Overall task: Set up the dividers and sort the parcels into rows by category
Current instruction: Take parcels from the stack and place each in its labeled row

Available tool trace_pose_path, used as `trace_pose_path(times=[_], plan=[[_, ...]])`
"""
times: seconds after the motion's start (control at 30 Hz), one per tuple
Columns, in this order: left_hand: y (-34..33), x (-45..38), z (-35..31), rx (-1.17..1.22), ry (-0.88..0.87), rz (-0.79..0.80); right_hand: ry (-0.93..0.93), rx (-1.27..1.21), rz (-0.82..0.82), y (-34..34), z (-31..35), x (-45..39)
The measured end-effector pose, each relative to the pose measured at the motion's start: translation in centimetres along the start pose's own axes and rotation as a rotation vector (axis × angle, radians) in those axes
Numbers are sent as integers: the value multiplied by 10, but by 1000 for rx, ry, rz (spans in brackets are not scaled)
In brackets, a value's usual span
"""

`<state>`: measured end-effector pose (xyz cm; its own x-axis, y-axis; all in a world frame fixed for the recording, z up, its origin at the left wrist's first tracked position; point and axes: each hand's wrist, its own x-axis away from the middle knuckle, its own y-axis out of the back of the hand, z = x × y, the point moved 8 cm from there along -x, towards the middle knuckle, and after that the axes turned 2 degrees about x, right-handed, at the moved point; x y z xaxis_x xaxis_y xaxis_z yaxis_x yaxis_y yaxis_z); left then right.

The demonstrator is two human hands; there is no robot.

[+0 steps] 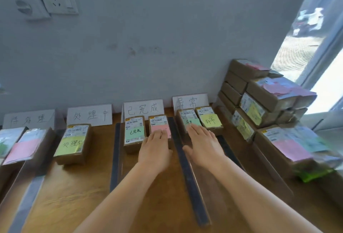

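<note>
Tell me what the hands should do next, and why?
Probably lift the right hand off and reach to the stack of unsorted parcels by the window for another one. Both hands lie flat on parcels already sitting in their rows: the left hand on the pink-note parcel, the right on the green-note parcel. The stack is still tall.

A brown wooden table (78, 186) carries clear upright dividers (187, 167), white handwritten paper signs (89, 116), and brown cardboard parcels (74, 143) in rows.
</note>
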<state>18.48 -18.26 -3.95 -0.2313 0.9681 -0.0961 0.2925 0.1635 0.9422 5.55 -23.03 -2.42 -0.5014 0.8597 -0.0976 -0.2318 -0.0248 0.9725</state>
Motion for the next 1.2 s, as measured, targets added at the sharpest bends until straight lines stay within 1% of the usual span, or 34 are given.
trace_pose_path(times=[0.13, 0.37, 0.6, 0.7, 0.83, 1.0, 1.1, 1.2], plan=[[2, 13, -38, 73, -75, 7, -39, 1, -51, 23, -21, 34], [-1, 31, -109, 138, -167, 3, -196, 0, -102, 55, -74, 83], [-16, 35, -188, 233, -248, 74, -300, -37, -146, 80, -144, 118], [-28, 35, -226, 275, -254, 98, -310, -49, -148, 88, -180, 131], [-52, 32, -276, 320, -211, 159, -336, -91, -108, 98, -232, 145], [-90, 25, -328, 383, -77, 236, -366, -137, -83, 102, -301, 154], [-112, 19, -344, 445, 10, 265, -398, -138, -28, 92, -327, 152], [-128, 14, -350, 474, 101, 272, -388, -125, 7, 79, -339, 145]])
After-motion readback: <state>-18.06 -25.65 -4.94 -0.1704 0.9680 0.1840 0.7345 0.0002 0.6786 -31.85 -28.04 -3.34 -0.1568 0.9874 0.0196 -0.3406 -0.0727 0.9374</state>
